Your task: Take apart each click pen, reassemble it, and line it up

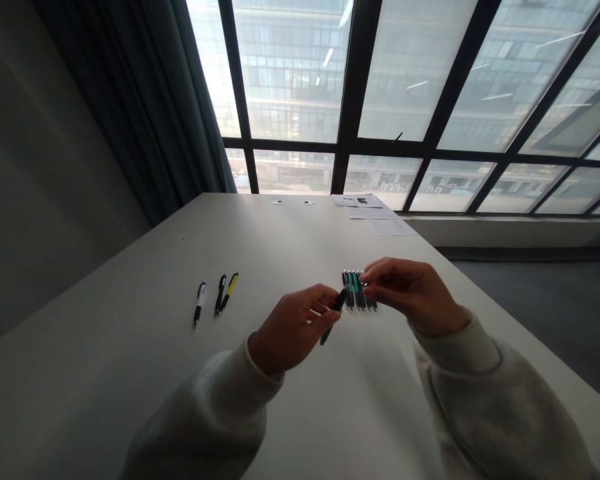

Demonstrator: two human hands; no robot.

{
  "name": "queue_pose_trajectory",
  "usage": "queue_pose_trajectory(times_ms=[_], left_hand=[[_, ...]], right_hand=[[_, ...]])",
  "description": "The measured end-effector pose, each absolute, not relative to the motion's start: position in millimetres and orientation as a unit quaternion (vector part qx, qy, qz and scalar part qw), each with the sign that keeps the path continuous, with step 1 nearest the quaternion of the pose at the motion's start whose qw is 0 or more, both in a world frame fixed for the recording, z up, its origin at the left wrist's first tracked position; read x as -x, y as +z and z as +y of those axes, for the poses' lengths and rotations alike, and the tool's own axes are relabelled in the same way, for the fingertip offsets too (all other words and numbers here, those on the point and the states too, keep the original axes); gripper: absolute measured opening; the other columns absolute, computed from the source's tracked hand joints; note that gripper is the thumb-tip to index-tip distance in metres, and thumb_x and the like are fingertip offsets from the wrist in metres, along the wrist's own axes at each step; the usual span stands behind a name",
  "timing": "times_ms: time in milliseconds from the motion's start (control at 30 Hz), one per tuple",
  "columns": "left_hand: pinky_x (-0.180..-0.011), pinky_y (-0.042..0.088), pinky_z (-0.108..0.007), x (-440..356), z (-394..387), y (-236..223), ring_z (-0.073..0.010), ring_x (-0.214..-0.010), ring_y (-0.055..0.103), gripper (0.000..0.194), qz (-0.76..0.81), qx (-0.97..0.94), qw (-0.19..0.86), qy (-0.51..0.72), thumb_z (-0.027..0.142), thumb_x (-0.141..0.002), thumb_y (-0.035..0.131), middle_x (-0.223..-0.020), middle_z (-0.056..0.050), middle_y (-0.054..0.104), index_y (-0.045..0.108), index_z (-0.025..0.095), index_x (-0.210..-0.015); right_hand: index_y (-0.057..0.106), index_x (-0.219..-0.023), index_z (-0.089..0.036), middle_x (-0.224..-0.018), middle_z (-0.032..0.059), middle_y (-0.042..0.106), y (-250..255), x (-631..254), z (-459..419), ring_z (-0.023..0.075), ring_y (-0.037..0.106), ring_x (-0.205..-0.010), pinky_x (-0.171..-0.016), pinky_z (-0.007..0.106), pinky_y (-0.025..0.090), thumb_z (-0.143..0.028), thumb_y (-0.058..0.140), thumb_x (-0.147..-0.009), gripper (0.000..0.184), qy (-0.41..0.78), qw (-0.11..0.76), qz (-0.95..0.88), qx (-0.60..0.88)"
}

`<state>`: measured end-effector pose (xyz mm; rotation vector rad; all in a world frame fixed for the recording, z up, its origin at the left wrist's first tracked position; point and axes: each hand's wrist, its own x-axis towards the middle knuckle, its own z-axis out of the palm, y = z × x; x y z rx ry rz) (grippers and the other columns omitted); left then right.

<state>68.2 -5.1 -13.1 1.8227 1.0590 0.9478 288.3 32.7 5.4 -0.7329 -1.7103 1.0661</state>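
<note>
My left hand [300,323] grips the dark barrel of a pen [326,335], which slants up to the right between thumb and fingers. Close to its upper end, my right hand [413,290] is closed in a pinch; a small shiny thing shows at the fingertips, too small to name. Beyond and partly behind both hands lies a row of several dark and green pens [355,291], side by side on the white table. The fingers of my right hand cover some of that row.
On the left of the table [145,373] lie a white and black pen [199,304], a black pen [221,295] and a yellow and black pen [229,292]. Sheets of paper [373,212] lie at the far right edge. Behind stand a dark curtain [180,113] and large windows.
</note>
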Motion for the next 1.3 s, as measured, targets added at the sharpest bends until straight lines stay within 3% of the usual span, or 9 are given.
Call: queue_pose_trajectory(times_ms=[167, 433, 867, 1300], left_hand=[[-0.074, 0.056, -0.028, -68, -8, -10, -0.0160, -0.084, 0.066, 0.019, 0.410, -0.738, 0.393, 0.365, 0.023, -0.086, 0.059, -0.093, -0.003, 0.071, 0.064, 0.018, -0.103], [-0.074, 0.056, -0.027, -68, -8, -11, -0.0152, -0.082, 0.066, 0.023, 0.402, -0.755, 0.376, 0.355, 0.023, -0.087, 0.058, -0.096, -0.003, 0.072, 0.065, 0.018, -0.108], [-0.072, 0.056, -0.028, -68, -10, -7, -0.0157, -0.080, 0.065, 0.026, 0.398, -0.769, 0.358, 0.349, 0.023, -0.088, 0.057, -0.097, -0.005, 0.072, 0.066, 0.017, -0.111], [-0.064, 0.050, -0.024, -67, -9, -12, -0.0122, -0.069, 0.060, 0.022, 0.421, -0.780, 0.304, 0.348, 0.020, -0.084, 0.062, -0.083, -0.001, 0.069, 0.069, 0.019, -0.105]], right_hand=[[0.072, -0.091, -0.021, -0.095, 0.0073, 0.068, 14, -279, 18, 0.0205, 0.064, -0.087, -0.072, 0.033, 0.055, -0.018, 0.076, -0.076, 0.016, 0.397, 0.524, -0.706, 0.264], [0.071, -0.100, -0.020, -0.098, 0.0089, 0.067, 23, -275, 8, 0.0210, 0.064, -0.087, -0.074, 0.035, 0.054, -0.011, 0.071, -0.079, 0.023, 0.327, 0.504, -0.758, 0.254], [0.068, -0.099, -0.018, -0.096, 0.0104, 0.068, 20, -279, 12, 0.0203, 0.064, -0.080, -0.072, 0.036, 0.055, -0.022, 0.068, -0.083, 0.016, 0.312, 0.420, -0.809, 0.269], [0.071, -0.092, -0.017, -0.077, 0.0052, 0.069, 26, -284, 16, 0.0156, 0.063, -0.068, -0.066, 0.028, 0.051, -0.024, 0.067, -0.084, 0.010, 0.220, 0.334, -0.871, 0.285]])
